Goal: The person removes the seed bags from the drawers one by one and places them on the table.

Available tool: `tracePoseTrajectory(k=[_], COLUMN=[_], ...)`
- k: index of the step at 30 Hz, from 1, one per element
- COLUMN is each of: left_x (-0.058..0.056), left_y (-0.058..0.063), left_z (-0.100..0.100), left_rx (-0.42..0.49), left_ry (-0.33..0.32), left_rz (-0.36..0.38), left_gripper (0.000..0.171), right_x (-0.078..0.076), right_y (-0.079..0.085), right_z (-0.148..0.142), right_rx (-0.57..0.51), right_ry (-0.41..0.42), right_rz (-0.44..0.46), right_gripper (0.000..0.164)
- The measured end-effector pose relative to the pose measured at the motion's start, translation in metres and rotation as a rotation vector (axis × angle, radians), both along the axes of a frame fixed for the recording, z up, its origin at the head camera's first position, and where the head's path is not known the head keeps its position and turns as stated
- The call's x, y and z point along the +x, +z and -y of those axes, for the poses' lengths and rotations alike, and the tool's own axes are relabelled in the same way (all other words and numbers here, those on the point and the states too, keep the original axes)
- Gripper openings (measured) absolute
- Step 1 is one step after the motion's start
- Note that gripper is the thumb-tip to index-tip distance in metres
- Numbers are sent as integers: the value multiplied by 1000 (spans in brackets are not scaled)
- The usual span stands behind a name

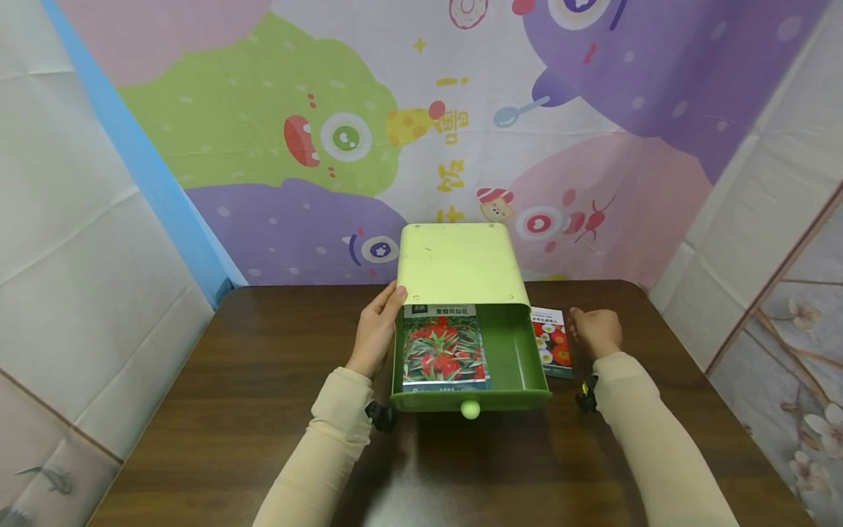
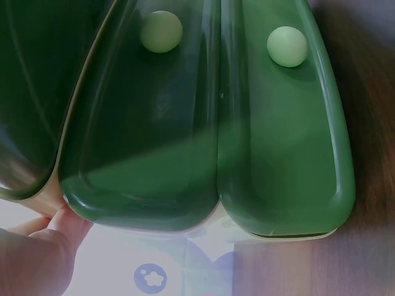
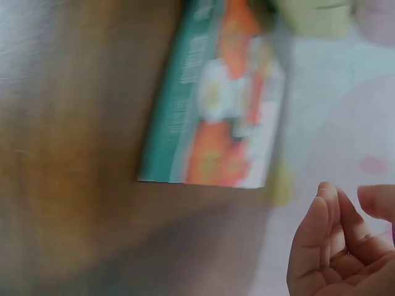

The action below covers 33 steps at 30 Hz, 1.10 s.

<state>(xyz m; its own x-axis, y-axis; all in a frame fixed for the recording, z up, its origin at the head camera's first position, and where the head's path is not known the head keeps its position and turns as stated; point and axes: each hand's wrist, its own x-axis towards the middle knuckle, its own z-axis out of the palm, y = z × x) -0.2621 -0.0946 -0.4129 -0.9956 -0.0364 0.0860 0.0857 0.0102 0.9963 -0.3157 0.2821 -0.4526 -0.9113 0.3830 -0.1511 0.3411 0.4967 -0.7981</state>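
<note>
A small cabinet with a pale yellow shell (image 1: 461, 263) stands on the table with its green top drawer (image 1: 470, 400) pulled out. Inside the drawer, to the left, lies a seed packet with red flowers (image 1: 443, 350). My left hand (image 1: 377, 329) rests against the cabinet's left side, its fingertips at the shell's front edge. Another seed packet, with red, orange and white flowers (image 1: 553, 344), lies on the table to the right of the cabinet. Beside it is my right hand (image 1: 596, 333), fingers loosely bent with nothing between them; the right wrist view shows thumb and fingertips apart.
Below the pulled-out drawer, two closed green drawers show in the left wrist view, the middle one (image 2: 142, 135) and the lowest one (image 2: 290, 135), each with a round light-green knob. A cartoon-printed cloth (image 1: 263, 132) hangs behind the dark wooden table (image 1: 276, 410).
</note>
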Motion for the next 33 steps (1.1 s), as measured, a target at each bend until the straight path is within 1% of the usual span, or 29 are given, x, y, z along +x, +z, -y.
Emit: tracePoseTrajectory(k=[3, 4, 8, 9, 12, 15, 16, 19, 23, 26, 30, 33], left_x=[-1, -1, 0, 1, 11, 20, 22, 24, 23, 23, 24, 24], left_y=[0, 0, 4, 7, 19, 30, 32, 33, 33, 33, 33, 33], left_z=[1, 1, 1, 1, -1, -3, -4, -4, -4, -3, -3, -4], left_rx=[3, 5, 7, 5, -10, -20, -23, -22, -18, -12, 0, 7], left_ry=[-5, -7, -14, -15, -15, -14, -13, -13, -15, -16, -18, -22], left_rz=[5, 7, 18, 21, 27, 25, 25, 25, 25, 22, 21, 23], left_gripper=[63, 63, 60, 60, 58, 57, 57, 58, 59, 59, 59, 59], right_x=[0, 0, 7, 9, 16, 25, 29, 42, 59, 72, 89, 100], right_y=[18, 25, 51, 57, 73, 87, 91, 103, 117, 125, 129, 130], right_z=[5, 7, 14, 16, 22, 29, 31, 40, 53, 64, 79, 89], right_rx=[-30, -23, 65, 84, 112, 163, 185, 254, 294, 322, 406, 473], right_ry=[53, 78, 178, 203, 266, 327, 346, 412, 504, 567, 647, 717], right_rz=[-98, -125, -220, -240, -292, -346, -365, -427, -461, -456, -497, -563], right_gripper=[44, 45, 48, 48, 46, 43, 42, 40, 42, 43, 44, 44])
